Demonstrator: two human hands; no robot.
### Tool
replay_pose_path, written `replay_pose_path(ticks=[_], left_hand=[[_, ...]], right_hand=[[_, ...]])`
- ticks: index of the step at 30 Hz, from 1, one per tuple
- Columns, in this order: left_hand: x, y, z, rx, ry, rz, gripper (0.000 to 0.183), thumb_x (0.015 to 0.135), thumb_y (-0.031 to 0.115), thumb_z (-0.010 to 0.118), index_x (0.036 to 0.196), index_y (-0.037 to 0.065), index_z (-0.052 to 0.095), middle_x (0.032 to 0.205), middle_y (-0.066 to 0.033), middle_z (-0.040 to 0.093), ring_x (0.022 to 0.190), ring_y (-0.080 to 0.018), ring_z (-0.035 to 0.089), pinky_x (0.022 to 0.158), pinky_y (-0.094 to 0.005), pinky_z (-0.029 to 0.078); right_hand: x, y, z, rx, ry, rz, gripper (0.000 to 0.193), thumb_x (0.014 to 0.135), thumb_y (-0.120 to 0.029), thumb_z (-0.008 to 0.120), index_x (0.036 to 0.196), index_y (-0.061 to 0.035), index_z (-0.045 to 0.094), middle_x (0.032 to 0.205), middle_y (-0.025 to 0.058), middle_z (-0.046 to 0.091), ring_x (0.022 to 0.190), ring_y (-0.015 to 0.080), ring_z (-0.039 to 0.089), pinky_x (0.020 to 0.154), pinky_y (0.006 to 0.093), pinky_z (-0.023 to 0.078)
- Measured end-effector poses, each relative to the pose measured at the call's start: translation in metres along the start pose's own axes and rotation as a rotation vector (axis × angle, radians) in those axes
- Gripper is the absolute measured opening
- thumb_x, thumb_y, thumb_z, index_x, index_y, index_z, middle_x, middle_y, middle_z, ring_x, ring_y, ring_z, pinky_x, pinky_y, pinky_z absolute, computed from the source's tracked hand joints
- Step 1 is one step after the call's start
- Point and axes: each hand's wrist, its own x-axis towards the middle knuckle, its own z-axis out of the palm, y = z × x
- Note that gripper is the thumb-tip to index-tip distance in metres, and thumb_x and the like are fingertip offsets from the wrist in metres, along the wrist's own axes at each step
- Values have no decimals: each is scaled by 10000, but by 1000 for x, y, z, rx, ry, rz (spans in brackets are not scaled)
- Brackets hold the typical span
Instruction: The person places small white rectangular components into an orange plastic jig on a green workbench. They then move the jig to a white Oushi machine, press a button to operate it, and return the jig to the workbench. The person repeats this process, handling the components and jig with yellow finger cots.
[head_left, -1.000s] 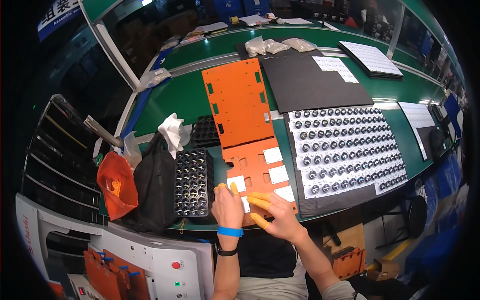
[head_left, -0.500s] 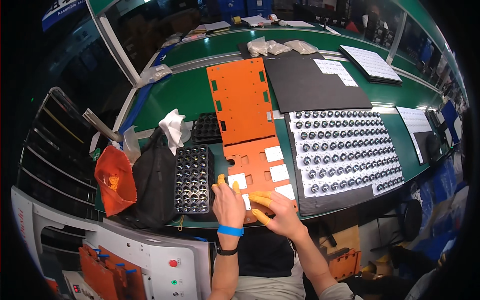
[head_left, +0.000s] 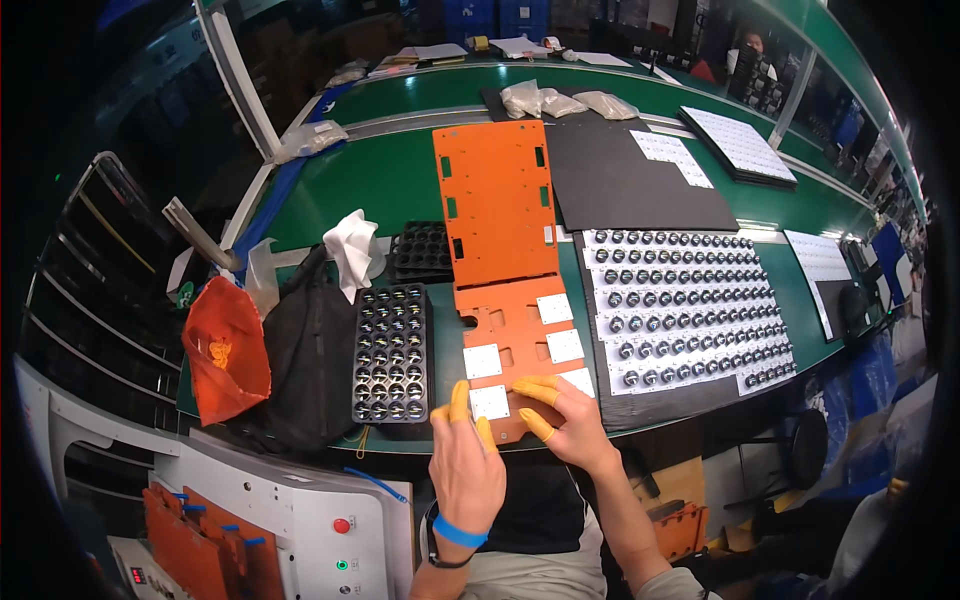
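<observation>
An orange hinged fixture [head_left: 487,302] lies unfolded on the bench, its lid [head_left: 498,200] tipped away to the far side. White square plates sit in its near half, including a near-left plate [head_left: 489,403], a plate just beyond it [head_left: 482,361] and others along the right side. My left hand [head_left: 467,470], with yellow finger cots, is at the lower left of the near-left plate, finger and thumb apart. Opposite, my right hand [head_left: 568,420] reaches over the fixture's right side, fingers stretched and thumb spread. Nothing shows in either hand.
Left of the fixture stands a black tray [head_left: 391,355] of round dark parts. White sheets with rows of black round parts [head_left: 690,310] lie to the right on a black board. An orange bag [head_left: 228,350], a black bag [head_left: 305,350] and a grey machine [head_left: 300,510] are at left.
My left hand has drawn back toward me, uncovering the near-left plate. My right hand has shifted slightly right and away from that plate. The view has shifted a little.
</observation>
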Motion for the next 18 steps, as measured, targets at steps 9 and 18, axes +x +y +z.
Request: replay_pose_path(ticks=[9,18], left_hand=[[-23,-35,-39,-338,106,-13,351,918,-34,464,1254,-50,562,993,-182,578,906,-361,560,824,-407,465],[-30,-63,-69,-533,364,-95,313,1043,126,384,1232,-23,585,892,-54,574,796,-119,500,755,-259,403]], right_hand=[[27,-22,39,1,-65,-35,440,866,-96,736,1284,-38,611,1245,148,615,1123,321,607,939,385,504],[99,-70,142,-596,-149,121,963,877,-586,645,1466,114,347,1443,378,392,1364,568,330,1122,552,327]])
